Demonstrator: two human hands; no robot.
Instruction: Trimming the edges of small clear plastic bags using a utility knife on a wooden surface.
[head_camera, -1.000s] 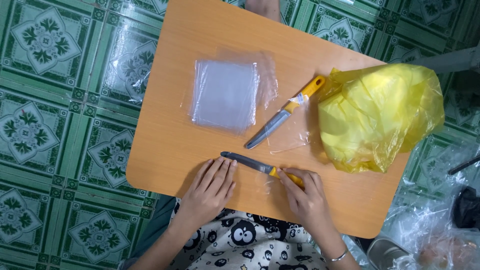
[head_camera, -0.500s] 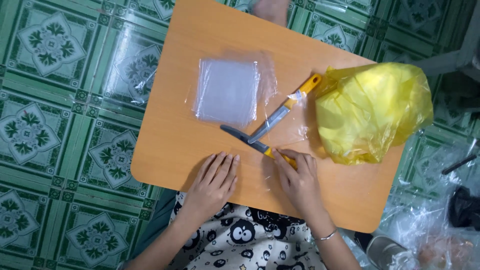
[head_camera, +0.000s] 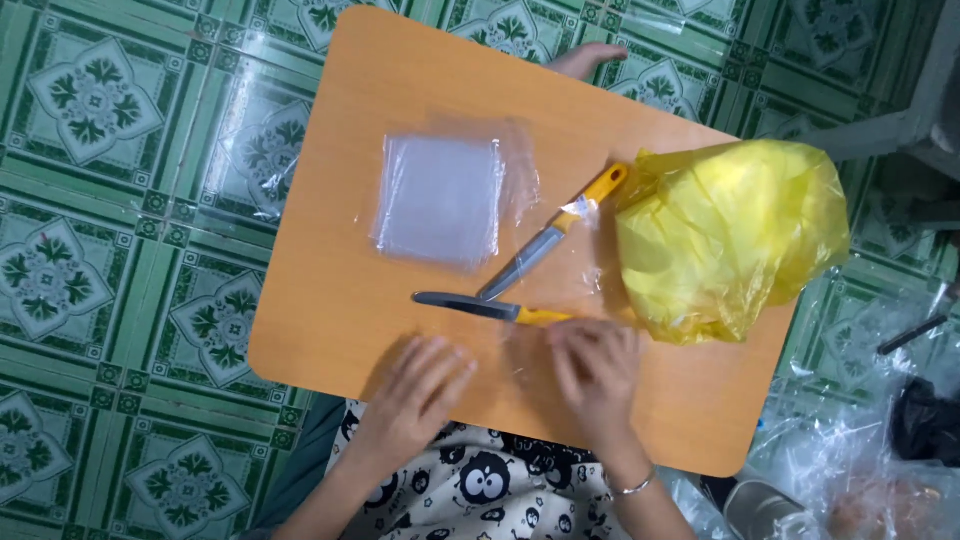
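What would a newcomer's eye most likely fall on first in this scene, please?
Probably the bulging yellow plastic bag at the right end of the small orange table, bright against the green patterned floor tiles. Next, two yellow-handled knives lie mid-table with their blades meeting, beside a stack of clear plastic bags. Near the front edge, the left hand and right hand rest on the tabletop.

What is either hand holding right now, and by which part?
Cannot be told: both hands are blurred. The right hand lies beside the nearer knife's yellow handle; the left hand rests on the table.
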